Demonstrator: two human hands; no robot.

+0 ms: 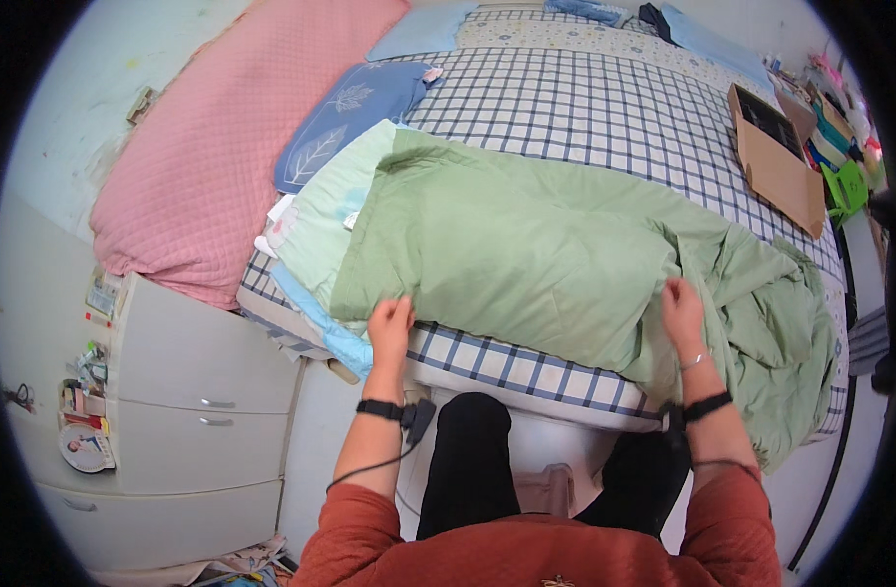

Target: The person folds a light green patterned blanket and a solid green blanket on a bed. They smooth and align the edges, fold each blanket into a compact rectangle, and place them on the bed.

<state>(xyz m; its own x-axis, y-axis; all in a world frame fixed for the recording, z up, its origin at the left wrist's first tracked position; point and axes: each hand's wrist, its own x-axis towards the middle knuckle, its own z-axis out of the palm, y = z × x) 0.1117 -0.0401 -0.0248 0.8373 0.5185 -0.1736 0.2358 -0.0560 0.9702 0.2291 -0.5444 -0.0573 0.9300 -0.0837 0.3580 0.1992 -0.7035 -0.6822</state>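
Observation:
A green fabric cover (521,242) lies over the near part of the bed, smooth at the left and bunched in folds at the right. My left hand (391,326) pinches its near left edge. Its right side is gathered where my right hand (681,308) closes on a fold. A pale mint quilt (323,227) with a printed animal face sticks out from under the cover's left end. Light blue cloth (338,345) hangs below it at the bed's near edge.
Left of the bed stand a pink quilted bundle (220,147) and a white drawer cabinet (198,352). A blue leaf-patterned pillow (345,117) rests on the checked sheet (565,95). An open cardboard box (778,169) is at the far right, near a green plastic chair (845,191).

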